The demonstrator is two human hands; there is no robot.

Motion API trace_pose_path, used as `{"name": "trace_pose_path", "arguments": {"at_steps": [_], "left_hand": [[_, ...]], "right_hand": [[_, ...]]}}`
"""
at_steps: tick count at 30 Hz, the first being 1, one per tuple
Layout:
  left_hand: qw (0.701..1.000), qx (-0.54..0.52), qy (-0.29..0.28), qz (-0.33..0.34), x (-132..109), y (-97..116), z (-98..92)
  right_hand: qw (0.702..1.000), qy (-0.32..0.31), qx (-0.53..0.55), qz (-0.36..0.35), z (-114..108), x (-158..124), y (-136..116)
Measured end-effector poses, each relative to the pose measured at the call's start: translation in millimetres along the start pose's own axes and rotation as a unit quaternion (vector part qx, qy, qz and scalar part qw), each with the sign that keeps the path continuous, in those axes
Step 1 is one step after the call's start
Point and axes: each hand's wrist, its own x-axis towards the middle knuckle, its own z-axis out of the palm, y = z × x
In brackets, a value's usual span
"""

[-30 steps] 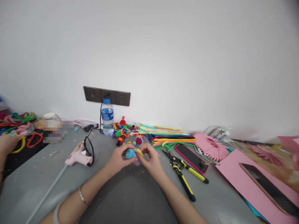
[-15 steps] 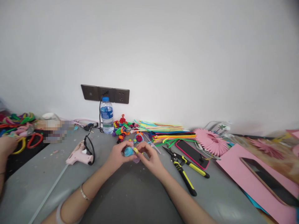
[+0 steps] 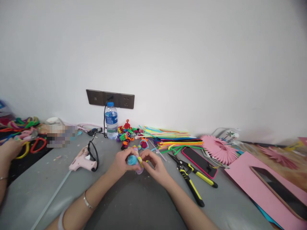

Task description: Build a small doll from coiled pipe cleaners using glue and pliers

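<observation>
Just above the grey table, my left hand (image 3: 122, 162) is closed around a small figure of coiled pipe cleaner (image 3: 132, 160), with a blue coil, yellow bits and pink-purple parts. My right hand (image 3: 153, 166) meets it from the other side, thumb and forefinger pinched at a yellow piece (image 3: 140, 159) of the figure. Fingers cover part of the figure, so its full shape is hidden. Behind the hands lie several small colourful pipe-cleaner figures (image 3: 125, 136) and a bundle of loose pipe cleaners (image 3: 178, 139).
Yellow-black pliers (image 3: 185, 171) and a pink-edged phone (image 3: 199, 161) lie to the right, near pink paper (image 3: 242, 169) bearing another phone (image 3: 278, 188). At left are a pink glue gun (image 3: 82, 160) with its stick, a water bottle (image 3: 111, 123) and another person's hand (image 3: 11, 148) near scissors.
The view has shifted slightly, so the scene sits a little lower and to the right. Both hands keep hold of the figure, which is turned slightly, showing more yellow and purple.
</observation>
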Motion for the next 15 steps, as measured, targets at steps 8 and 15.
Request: {"name": "trace_pose_path", "arguments": {"at_steps": [8,15], "left_hand": [[1.0,-0.01,0.013,-0.003,1.9,4.8,-2.4],[1.0,-0.01,0.016,0.006,1.6,9.6,-4.2]], "right_hand": [[0.999,-0.001,0.05,0.017,0.4,0.8,3.2],[0.995,-0.004,0.083,0.049,1.3,1.2,6.2]]}}
